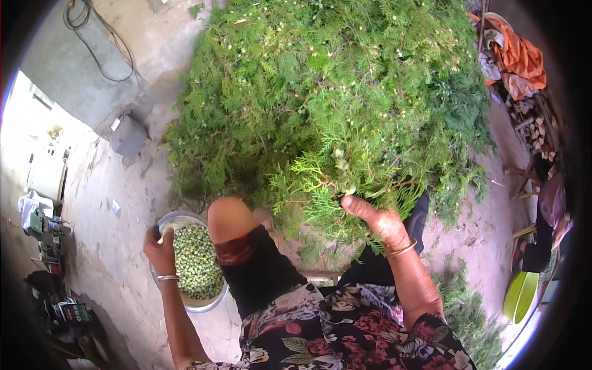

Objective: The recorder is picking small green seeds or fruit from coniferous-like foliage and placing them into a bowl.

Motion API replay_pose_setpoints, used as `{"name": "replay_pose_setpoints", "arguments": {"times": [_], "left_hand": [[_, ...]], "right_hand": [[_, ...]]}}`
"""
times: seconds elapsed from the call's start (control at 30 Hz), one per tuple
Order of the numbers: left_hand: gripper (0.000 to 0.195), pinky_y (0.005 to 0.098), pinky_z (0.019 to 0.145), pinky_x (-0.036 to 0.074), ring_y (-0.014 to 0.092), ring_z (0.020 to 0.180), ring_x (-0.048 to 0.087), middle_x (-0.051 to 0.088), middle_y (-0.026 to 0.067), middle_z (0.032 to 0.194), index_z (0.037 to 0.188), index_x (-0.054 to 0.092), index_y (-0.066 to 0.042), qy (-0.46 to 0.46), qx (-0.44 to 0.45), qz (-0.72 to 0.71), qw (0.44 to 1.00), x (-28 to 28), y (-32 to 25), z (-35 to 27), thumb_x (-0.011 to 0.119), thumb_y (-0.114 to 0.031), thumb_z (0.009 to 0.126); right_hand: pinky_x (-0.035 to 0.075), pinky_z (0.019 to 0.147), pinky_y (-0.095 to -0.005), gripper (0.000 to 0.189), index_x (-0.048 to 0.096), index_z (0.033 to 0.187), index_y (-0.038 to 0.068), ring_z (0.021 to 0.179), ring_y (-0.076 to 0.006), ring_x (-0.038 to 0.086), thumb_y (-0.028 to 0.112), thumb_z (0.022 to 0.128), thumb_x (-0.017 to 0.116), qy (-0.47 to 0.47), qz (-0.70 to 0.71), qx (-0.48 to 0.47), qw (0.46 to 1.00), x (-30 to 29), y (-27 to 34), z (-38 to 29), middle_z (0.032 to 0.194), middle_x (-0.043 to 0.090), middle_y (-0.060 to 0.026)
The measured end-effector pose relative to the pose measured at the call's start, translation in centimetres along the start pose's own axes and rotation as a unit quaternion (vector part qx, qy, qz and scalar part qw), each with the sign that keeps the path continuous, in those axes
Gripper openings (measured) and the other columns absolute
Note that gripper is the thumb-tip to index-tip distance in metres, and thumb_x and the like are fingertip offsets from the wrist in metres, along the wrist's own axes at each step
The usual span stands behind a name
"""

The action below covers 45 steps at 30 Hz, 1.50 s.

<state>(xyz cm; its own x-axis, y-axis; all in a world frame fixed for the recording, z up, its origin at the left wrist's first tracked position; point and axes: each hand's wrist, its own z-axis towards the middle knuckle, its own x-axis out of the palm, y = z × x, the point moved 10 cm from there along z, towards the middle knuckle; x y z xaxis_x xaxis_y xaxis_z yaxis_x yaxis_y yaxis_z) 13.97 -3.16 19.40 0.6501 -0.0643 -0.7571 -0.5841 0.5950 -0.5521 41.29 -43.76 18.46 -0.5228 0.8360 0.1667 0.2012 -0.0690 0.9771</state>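
Observation:
My right hand (372, 215) holds a leafy conifer sprig (323, 185) with flat green sprays and a few pale cones, just in front of a large heap of similar cut branches (296, 92). My left hand (161, 247) is over the left rim of a round metal basin (219, 300), its fingers bent towards the inside. Whether it holds anything cannot be made out. Small green cones (199, 263) fill much of the basin, which stands on the floor beside my bare left knee.
A grey stool-like object (128, 137) stands at the left, with a dark cable (99, 69) above it. Firewood (539, 129) and orange cloth (522, 60) lie at the right. Another person's dark-clothed limb (536, 245) shows near a yellow-green basin (520, 296). Loose greenery (471, 310) lies behind my right arm.

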Motion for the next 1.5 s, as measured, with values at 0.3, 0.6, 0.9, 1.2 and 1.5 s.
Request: {"name": "replay_pose_setpoints", "arguments": {"times": [0.3, 0.6, 0.9, 1.2, 1.5], "left_hand": [[0.016, 0.0201, 0.048, 0.045, 0.008, 0.053, 0.056, 0.062, 0.0066, 0.071, 0.096, 0.059, 0.006, 0.294, 0.204, -0.386, 0.85, 1.9, -30.1, -11.4, 0.06, 0.002, 0.081], [0.022, 0.0189, 0.046, 0.043, 0.006, 0.056, 0.056, 0.061, 0.0044, 0.073, 0.1, 0.055, 0.008, 0.359, 0.046, -0.401, 0.842, 10.6, -26.3, -15.5, 0.061, -0.008, 0.086], [0.034, 0.0183, 0.045, 0.038, 0.004, 0.053, 0.048, 0.054, 0.0001, 0.068, 0.099, 0.055, 0.007, 0.39, -0.059, -0.494, 0.775, 14.3, -25.0, -16.5, 0.066, -0.023, 0.086], [0.028, 0.0183, 0.042, 0.035, 0.003, 0.052, 0.043, 0.053, -0.0007, 0.074, 0.091, 0.06, 0.004, 0.429, -0.21, -0.484, 0.733, 17.4, -23.2, -17.7, 0.064, -0.023, 0.087], [0.012, 0.021, 0.052, 0.04, 0.006, 0.058, 0.048, 0.059, 0.0033, 0.065, 0.087, 0.06, 0.005, 0.166, 0.108, -0.407, 0.892, 12.5, -23.9, -14.6, 0.065, -0.004, 0.081]], "right_hand": [[0.048, 0.066, -0.0282, 0.019, 0.061, 0.093, 0.001, 0.075, -0.0111, 0.059, 0.012, 0.081, 0.07, -0.048, -0.085, -0.088, 0.991, 0.9, -4.4, -4.9, 0.078, 0.063, -0.0032], [0.038, 0.059, -0.0368, 0.01, 0.063, 0.08, 0.009, 0.069, -0.0217, 0.053, 0.016, 0.074, 0.065, 0.009, -0.385, -0.14, 0.912, 4.0, -4.5, -6.9, 0.077, 0.059, -0.0044], [0.037, 0.057, -0.0351, 0.021, 0.063, 0.087, 0.012, 0.067, -0.0207, 0.051, 0.016, 0.068, 0.067, 0.021, -0.527, -0.288, 0.8, 5.8, -8.1, -8.0, 0.072, 0.052, -0.0031], [0.04, 0.049, -0.0385, 0.013, 0.064, 0.08, 0.006, 0.059, -0.0262, 0.053, 0.011, 0.069, 0.067, 0.002, -0.359, -0.165, 0.919, 3.9, -8.4, -7.6, 0.066, 0.05, -0.0087], [0.046, 0.067, -0.0328, 0.025, 0.059, 0.092, 0.002, 0.077, -0.0201, 0.06, -0.006, 0.069, 0.064, 0.006, -0.227, -0.141, 0.964, 3.9, -7.1, -7.9, 0.083, 0.061, -0.0078]]}}
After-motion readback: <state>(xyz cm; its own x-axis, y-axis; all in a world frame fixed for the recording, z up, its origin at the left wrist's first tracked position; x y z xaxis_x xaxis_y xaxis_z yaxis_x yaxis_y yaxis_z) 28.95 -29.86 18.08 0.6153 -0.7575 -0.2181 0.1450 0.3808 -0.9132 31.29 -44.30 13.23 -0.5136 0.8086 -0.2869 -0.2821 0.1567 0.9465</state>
